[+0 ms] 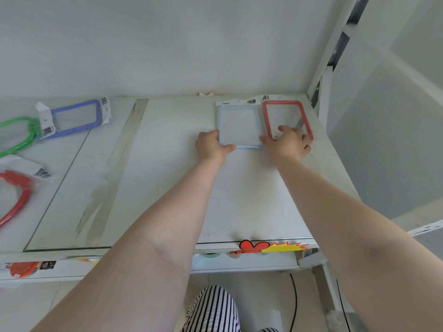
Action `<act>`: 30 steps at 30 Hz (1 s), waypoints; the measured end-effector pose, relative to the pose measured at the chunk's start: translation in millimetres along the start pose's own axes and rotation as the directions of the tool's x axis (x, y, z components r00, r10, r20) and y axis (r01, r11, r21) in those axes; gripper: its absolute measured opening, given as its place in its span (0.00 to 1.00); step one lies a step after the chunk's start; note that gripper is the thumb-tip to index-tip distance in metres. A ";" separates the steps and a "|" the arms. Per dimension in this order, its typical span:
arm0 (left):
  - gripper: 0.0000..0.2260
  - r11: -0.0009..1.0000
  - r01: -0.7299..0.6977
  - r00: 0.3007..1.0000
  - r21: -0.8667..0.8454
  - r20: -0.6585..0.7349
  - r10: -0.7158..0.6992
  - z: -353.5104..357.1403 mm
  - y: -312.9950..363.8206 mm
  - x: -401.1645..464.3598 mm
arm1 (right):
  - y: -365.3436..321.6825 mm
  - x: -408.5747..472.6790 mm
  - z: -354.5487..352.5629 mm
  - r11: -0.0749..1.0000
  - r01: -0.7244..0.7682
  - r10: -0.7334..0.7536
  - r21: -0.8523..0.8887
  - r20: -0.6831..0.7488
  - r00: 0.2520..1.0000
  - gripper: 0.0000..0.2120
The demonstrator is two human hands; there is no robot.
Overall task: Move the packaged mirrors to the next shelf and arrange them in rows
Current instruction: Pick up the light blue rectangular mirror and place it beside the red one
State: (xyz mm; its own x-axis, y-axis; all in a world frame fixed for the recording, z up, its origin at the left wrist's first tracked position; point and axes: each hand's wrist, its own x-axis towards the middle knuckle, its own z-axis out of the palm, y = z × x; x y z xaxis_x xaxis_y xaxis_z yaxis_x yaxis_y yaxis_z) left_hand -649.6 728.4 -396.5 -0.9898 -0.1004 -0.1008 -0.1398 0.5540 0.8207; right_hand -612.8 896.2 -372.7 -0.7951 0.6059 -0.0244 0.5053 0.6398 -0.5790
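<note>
Head view: both arms reach to the back right of the white shelf [167, 178]. Left hand [212, 146] grips the near-left corner of the pale blue mirror [239, 127], thumb curled over its front edge. Right hand [288, 141] rests on the near end of the red mirror [287, 119], fingers bent over the frame; a true grip can't be told. The two lie flat, side by side, just abt touching, tags twd the wall. Step looks like squaring up row one. Next probably needs a trip left, where the dark blue mirror [74, 118], green one [16, 135] & red round one [14, 195] wait.
</note>
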 end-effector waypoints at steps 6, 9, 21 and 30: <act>0.15 0.990 -0.066 0.997 0.122 -0.034 0.071 1.3 6.7 -4.5 | 4.4 -4.4 7.6 1.000 0.009 -0.009 -0.010 0.001 1.000 0.25; 0.14 0.986 -0.075 0.995 0.150 -0.057 0.085 3.1 5.2 -5.5 | 3.9 -4.4 8.1 1.000 -0.012 0.012 0.015 -0.005 1.000 0.23; 0.19 0.987 -0.061 0.993 0.146 -0.091 0.075 10.2 5.1 0.1 | 3.3 -1.4 9.8 0.995 -0.050 0.051 0.092 -0.009 0.999 0.19; 0.26 0.992 -0.036 0.996 0.120 -0.079 0.046 9.0 5.5 3.5 | 2.5 0.3 10.1 0.993 -0.059 0.059 0.100 0.000 0.998 0.20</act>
State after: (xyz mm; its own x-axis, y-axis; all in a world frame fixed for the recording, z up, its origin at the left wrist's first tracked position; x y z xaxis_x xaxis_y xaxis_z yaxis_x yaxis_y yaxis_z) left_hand -654.1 738.5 -397.3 -0.9900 -0.1396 -0.0184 -0.1059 0.6523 0.7505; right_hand -615.2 893.1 -382.4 -0.7637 0.6429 -0.0582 0.5151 0.5526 -0.6552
